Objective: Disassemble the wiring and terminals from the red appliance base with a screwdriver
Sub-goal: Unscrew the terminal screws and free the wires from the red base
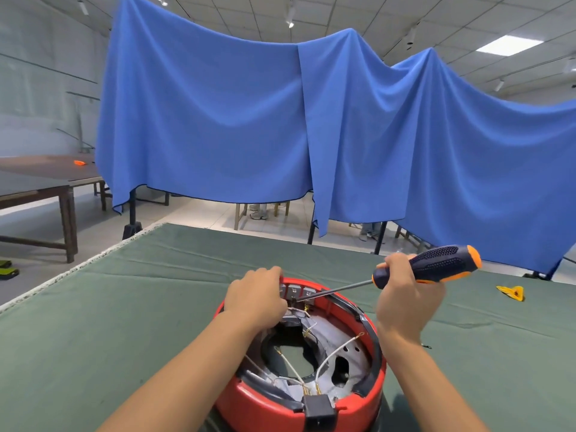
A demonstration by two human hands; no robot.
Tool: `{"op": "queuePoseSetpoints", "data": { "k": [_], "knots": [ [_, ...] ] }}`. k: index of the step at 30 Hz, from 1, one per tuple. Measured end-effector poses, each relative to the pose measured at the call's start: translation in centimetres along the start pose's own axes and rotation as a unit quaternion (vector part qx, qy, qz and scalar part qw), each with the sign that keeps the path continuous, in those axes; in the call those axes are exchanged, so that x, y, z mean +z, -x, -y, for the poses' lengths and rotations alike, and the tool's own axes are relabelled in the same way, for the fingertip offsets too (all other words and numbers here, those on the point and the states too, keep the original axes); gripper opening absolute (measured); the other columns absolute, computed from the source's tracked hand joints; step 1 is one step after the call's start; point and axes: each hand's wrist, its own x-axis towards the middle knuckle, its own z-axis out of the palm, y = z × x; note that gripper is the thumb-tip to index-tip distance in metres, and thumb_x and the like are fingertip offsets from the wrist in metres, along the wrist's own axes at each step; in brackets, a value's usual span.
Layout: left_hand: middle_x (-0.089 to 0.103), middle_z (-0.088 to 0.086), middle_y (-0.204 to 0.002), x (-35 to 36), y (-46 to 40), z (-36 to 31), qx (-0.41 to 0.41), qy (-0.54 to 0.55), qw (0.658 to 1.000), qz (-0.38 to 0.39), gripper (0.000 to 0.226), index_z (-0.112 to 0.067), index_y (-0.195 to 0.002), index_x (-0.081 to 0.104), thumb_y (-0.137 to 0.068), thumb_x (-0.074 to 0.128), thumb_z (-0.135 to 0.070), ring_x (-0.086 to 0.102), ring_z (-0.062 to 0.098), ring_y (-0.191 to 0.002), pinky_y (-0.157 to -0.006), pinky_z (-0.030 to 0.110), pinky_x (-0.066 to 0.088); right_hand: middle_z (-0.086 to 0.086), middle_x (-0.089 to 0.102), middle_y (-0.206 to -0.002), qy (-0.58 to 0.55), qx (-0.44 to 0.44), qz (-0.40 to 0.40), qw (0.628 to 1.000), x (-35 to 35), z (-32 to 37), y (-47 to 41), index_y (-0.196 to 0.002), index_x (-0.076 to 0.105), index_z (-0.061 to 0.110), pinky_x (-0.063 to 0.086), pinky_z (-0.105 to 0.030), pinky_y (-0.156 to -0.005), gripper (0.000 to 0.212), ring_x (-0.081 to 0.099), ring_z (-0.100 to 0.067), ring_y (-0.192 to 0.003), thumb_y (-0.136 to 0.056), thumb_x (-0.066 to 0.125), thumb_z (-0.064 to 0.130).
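The round red plastic appliance base lies open side up on the near middle of the green cloth-covered counter, with white wires looping across its grey metal inside and a black plug socket at its near rim. The left hand grips the far rim, fingers curled over it beside the metal terminals. The right hand has its fingers clamped on the black-and-orange-handled screwdriver, whose tip touches the terminals. A small yellow piece lies well to the right. A blue cloth hangs behind.
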Motion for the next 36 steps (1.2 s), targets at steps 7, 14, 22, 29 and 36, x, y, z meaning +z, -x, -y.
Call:
{"op": "queuePoseSetpoints", "data": {
  "k": [7,14,22,29,36],
  "knots": [
    [0.062,-0.005,-0.122,0.0,-1.3,0.5,0.011,0.038,0.999,-0.021,0.048,-0.037,-0.123,0.053,-0.080,0.050,-0.017,0.056,0.023,-0.111,-0.084,0.032,0.041,0.008,0.050,-0.039,-0.021,-0.003,-0.031,0.999,-0.7,-0.5,-0.5,-0.050,0.047,0.013,0.040,-0.015,-0.044,0.017,0.046,-0.005,-0.041,-0.065,0.054,0.011],
    [0.064,-0.007,-0.120,0.0,-1.4,0.8,0.015,0.048,0.998,-0.028,0.045,-0.038,-0.123,0.055,-0.083,0.051,-0.016,0.057,0.021,-0.110,-0.084,0.032,0.042,0.011,0.052,-0.040,-0.015,-0.007,-0.031,0.999,-0.8,-1.0,-0.3,-0.050,0.049,0.017,0.040,-0.012,-0.046,0.018,0.047,-0.002,-0.041,-0.066,0.055,0.012],
    [0.063,-0.007,-0.122,-0.1,-1.2,0.7,0.016,0.055,0.998,-0.024,0.042,-0.036,-0.125,0.055,-0.087,0.049,-0.020,0.056,0.021,-0.111,-0.086,0.033,0.042,0.011,0.053,-0.040,-0.016,-0.011,-0.044,0.999,-0.7,-0.9,-0.5,-0.053,0.051,0.011,0.038,-0.011,-0.045,0.015,0.047,-0.002,-0.041,-0.066,0.056,0.014],
    [0.064,-0.006,-0.120,-0.3,-1.0,0.5,0.023,0.060,0.998,-0.021,0.040,-0.034,-0.124,0.057,-0.087,0.049,-0.019,0.057,0.021,-0.110,-0.084,0.032,0.041,0.012,0.053,-0.041,-0.009,-0.010,-0.043,0.999,-0.7,-0.9,-0.2,-0.052,0.050,0.014,0.039,-0.012,-0.046,0.016,0.048,-0.001,-0.041,-0.067,0.055,0.014],
    [0.064,-0.004,-0.120,-0.3,-1.0,0.4,0.022,0.057,0.998,-0.018,0.041,-0.033,-0.126,0.056,-0.088,0.050,-0.019,0.057,0.020,-0.109,-0.081,0.031,0.040,0.010,0.050,-0.041,0.030,-0.048,0.043,0.998,0.0,-0.4,-0.1,-0.053,0.045,0.006,0.038,-0.014,-0.044,0.016,0.044,-0.004,-0.040,-0.066,0.052,0.011]
  ]
}}
